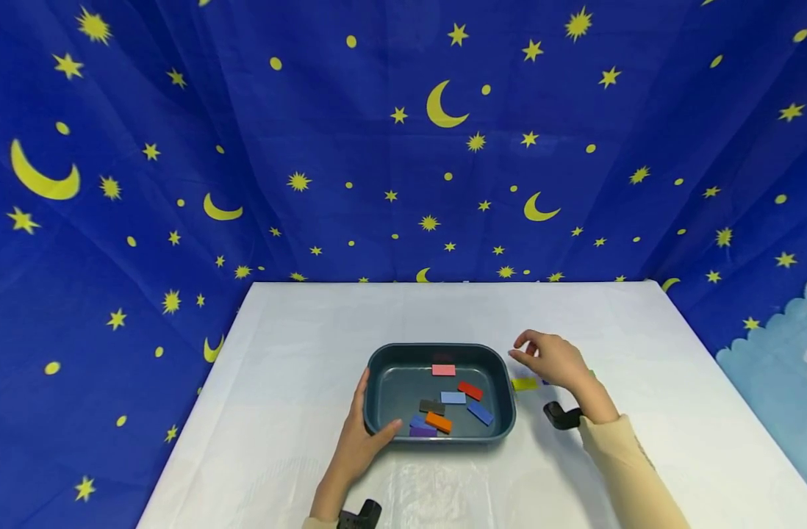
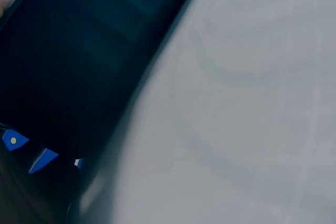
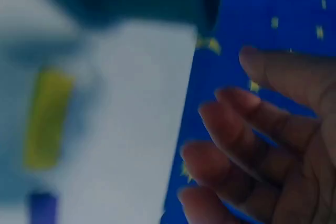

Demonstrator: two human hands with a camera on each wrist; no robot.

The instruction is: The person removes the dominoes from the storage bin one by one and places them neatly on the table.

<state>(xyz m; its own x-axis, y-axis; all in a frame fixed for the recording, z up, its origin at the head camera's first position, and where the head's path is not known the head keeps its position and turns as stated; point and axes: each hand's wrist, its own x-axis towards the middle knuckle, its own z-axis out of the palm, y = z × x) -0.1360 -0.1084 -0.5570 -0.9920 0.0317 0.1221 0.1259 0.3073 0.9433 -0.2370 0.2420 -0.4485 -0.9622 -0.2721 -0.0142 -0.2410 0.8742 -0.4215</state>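
Note:
A dark teal plastic basin (image 1: 398, 389) stands on the table. My left hand (image 1: 359, 442) grips its near left corner, fingers along the left wall and thumb over the front rim. Inside lie several small domino-like blocks, among them a pink block (image 1: 443, 370), a red block (image 1: 470, 390) and an orange block (image 1: 439, 422). My right hand (image 1: 553, 360) hovers past the basin's right side, fingers loosely bent, with nothing seen between them. Below it a yellow block (image 1: 525, 384) lies on the table beside the basin. In the right wrist view a purple block (image 3: 43, 207) shows near the yellow one.
A green block (image 1: 592, 373) peeks out behind my right wrist. The white-covered table (image 1: 298, 345) ends at a blue curtain (image 1: 377, 147) with yellow stars and moons. Dark wrist cameras sit on both wrists.

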